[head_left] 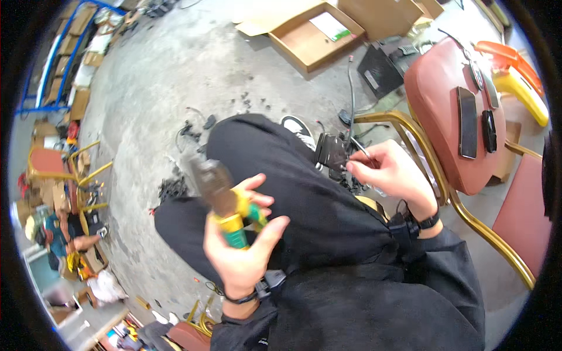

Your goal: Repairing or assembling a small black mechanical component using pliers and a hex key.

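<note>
My left hand (246,251) holds pliers (234,216) with yellow and green handles, their metal head raised and blurred by motion above my left leg. My right hand (395,175), over my right thigh, pinches a thin dark cable or rod (362,149) beside a black plastic part (331,152) with wires around it; whether my fingers also grip that part is unclear. My black-trousered legs (257,152) are bent beneath both hands.
At right, a pink padded chair (430,105) holds black parts (466,123). An open cardboard box (313,55), a black panel (380,73) and loose wires (172,187) lie on the concrete floor (146,88). At left are shelving (47,108), a chair and another person (58,237).
</note>
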The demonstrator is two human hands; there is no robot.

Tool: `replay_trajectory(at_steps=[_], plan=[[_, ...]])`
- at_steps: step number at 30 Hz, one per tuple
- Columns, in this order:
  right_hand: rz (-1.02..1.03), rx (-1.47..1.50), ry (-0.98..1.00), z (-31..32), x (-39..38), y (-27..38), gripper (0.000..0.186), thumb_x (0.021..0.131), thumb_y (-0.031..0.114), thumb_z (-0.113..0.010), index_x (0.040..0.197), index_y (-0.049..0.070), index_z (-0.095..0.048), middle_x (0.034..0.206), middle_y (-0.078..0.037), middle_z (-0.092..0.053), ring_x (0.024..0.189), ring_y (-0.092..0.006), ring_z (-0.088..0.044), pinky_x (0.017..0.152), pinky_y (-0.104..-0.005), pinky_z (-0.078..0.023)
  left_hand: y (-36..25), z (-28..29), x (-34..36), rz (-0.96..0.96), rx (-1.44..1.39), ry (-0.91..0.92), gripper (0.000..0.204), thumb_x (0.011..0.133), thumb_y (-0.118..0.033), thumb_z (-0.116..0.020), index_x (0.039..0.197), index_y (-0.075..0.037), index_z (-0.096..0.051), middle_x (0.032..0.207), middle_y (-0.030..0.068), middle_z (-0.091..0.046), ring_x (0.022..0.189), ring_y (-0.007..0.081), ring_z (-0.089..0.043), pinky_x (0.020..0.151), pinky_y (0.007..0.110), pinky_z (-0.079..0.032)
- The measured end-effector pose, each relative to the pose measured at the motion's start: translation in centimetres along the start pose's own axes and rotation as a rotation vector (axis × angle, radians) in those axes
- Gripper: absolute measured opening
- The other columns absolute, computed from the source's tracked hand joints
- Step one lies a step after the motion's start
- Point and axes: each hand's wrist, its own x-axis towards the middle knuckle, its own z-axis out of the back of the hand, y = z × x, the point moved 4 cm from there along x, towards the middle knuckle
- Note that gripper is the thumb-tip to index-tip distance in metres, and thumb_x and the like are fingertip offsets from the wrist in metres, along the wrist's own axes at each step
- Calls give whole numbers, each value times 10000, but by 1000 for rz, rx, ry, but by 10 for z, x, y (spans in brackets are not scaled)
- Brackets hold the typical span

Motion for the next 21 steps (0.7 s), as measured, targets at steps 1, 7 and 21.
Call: replay_trajectory(at_steps=[1, 7, 21], plan=[[48, -63, -22, -8, -17, 16, 259, 802, 240, -643, 806, -16, -681, 509, -20, -525, 511, -29, -412, 466, -239, -352, -2, -4, -9, -14, -19, 6, 486, 673, 10, -786, 1079, 16, -520, 1183, 160, -573, 901, 124, -574, 766, 253, -478], [478, -464, 7, -71, -92, 69, 197, 716, 147, -686, 660, -14, -587, 557, -151, -537, 508, -316, -542, 491, -367, -436, -11, 11, -68, -5, -45, -72, 466, 709, -24, -786, 1090, -3, -519, 1084, 78, -609, 932, 108, -564, 822, 257, -465], [628, 45, 353, -189, -102, 85, 480, 702, 100, -788, 1154, 51, -633, 767, 22, -479, 622, -48, -377, 526, -203, -318, 37, 96, -147, 211, -1080, -284, 288, 847, -54, -584, 1116, 16, -510, 1009, 112, -619, 928, 230, -626, 852, 383, -496]])
